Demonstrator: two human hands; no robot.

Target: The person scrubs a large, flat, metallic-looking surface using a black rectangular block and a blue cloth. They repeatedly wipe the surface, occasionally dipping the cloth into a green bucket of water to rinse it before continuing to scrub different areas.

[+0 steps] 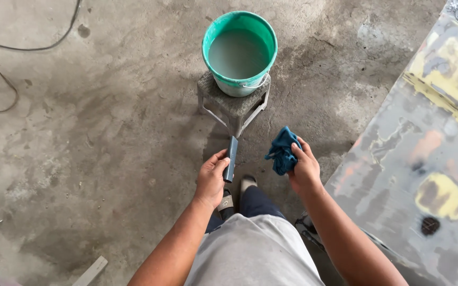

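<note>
Left hand [211, 177]: fingers curled shut around a flat grey-blue block [231, 158], held on edge with its far end pointing toward the stool
Right hand [304, 168]: fingers pinched closed on a crumpled blue rag [282, 152], which bunches out on the left side of the hand
Bucket [239, 53]: green, filled with cloudy grey water, standing on a small grey stool [233, 105] on the far side of both hands, touching neither
Panel [425, 159]: large sanded surface at the right, grey with yellow and orange patches, just beside the right forearm
Floor [96, 137]: bare stained concrete, a black cable [6, 63] looping at the far left
Progress, judged: the patchy panel looks already worked over in part; block and rag are both in hand and well short of the water, so neither is being dipped at this instant; how much of the panel is left cannot be told, as most of it lies out of view
</note>
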